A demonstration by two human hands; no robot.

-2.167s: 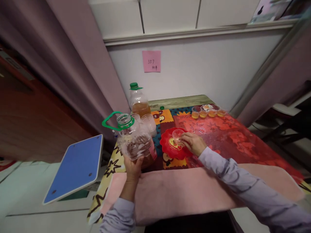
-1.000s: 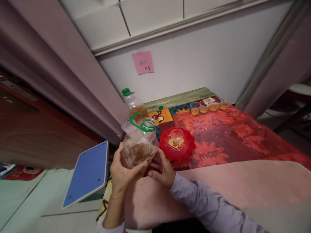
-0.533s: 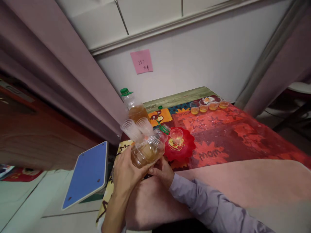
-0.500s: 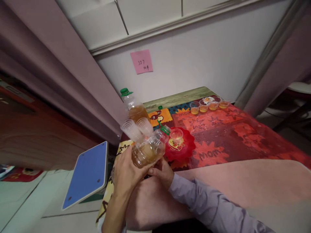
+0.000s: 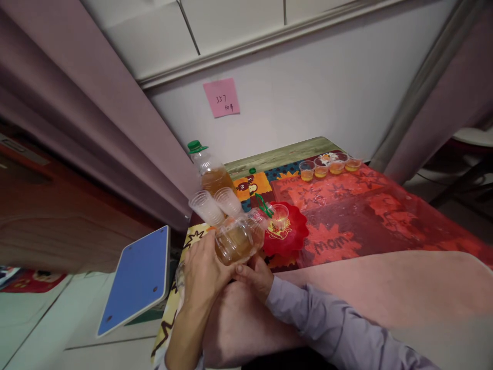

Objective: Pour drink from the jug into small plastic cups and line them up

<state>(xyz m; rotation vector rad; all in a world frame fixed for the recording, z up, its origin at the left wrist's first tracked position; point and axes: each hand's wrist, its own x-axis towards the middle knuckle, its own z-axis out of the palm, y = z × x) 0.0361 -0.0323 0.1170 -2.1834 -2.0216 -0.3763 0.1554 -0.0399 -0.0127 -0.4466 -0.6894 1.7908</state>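
Note:
Both my hands hold a large clear jug (image 5: 239, 239) of amber liquid, tipped far over to the right. My left hand (image 5: 202, 270) grips its base and side; my right hand (image 5: 254, 273) supports it from underneath. The jug's open mouth with its green handle ring (image 5: 265, 206) points at a small clear cup (image 5: 280, 215) standing on a red scalloped plate (image 5: 295, 236). The cup seems to hold a little amber liquid.
A second bottle (image 5: 210, 172) with a green cap stands behind, beside two stacks of clear cups (image 5: 215, 204). Several filled cups (image 5: 329, 167) line the table's far edge. A pink cloth (image 5: 365, 288) covers the near edge. A blue board (image 5: 134, 277) leans left of the table.
My right hand left the cup on the plate and came under the jug. Both hands tipped the jug from upright to nearly lying over, its mouth now close to the cup.

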